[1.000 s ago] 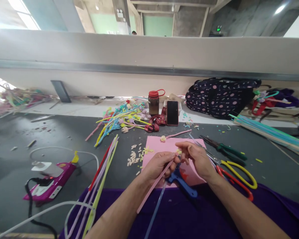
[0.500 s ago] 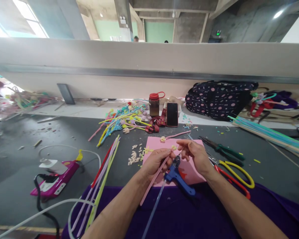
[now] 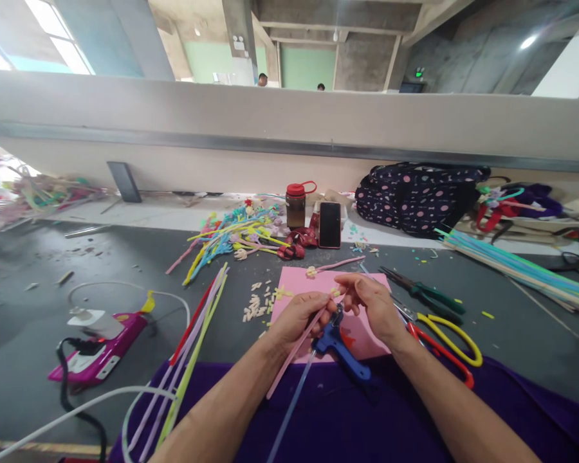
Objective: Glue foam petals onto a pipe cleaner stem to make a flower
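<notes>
Grey tabletop (image 3: 231,321), bearing a pink sheet (image 3: 282,283) at the near centre. Left hand (image 3: 302,315): gripping the pink stem (image 3: 294,360) above it; presumably light, flexible, best pinched near its yellow tip (image 3: 335,292). Right hand (image 3: 367,302): fingers curled beside the tip, contact unclear.

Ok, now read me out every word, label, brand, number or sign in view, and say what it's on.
No text can be read.
Green sign, high on the right: too small to read.
Bottle: pale mark on its side, too small to read.
Power strip: markings too blurred to read.
Phone: dark screen, no text visible.
</notes>
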Demonstrator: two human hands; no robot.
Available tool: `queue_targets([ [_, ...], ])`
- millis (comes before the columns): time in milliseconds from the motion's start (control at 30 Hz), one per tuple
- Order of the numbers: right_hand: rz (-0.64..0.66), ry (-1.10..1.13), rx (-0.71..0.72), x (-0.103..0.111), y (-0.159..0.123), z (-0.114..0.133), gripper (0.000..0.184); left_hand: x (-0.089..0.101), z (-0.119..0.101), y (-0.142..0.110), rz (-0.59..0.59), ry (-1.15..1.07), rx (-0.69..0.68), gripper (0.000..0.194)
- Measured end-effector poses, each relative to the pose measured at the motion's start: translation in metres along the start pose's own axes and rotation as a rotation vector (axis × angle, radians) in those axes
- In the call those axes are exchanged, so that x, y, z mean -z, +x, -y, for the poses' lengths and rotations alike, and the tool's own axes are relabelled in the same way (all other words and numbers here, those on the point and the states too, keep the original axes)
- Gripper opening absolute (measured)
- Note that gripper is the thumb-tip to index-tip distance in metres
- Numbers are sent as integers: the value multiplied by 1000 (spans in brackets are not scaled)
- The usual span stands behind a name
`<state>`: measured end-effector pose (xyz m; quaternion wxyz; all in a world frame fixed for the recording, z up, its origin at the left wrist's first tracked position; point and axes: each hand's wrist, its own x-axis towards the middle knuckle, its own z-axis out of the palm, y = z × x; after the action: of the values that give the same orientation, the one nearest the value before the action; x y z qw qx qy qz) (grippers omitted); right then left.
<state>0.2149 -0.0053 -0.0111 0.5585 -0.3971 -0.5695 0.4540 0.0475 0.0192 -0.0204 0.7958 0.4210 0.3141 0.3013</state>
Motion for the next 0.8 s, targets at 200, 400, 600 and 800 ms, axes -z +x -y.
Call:
queue_targets([
  [200,-95,56,6,6,5,-3,35,0,5,1,37,0,-7,31],
  [400,-107,63,22,5,6,0,34,-1,7,-1,77,-14,-11,29],
  [600,-131,128,27,2,6,2,36,-3,9,-4,105,-26,-2,31],
  [800,-140,122,24,4,7,0,37,-3,5,-5,100,-56,1,31],
])
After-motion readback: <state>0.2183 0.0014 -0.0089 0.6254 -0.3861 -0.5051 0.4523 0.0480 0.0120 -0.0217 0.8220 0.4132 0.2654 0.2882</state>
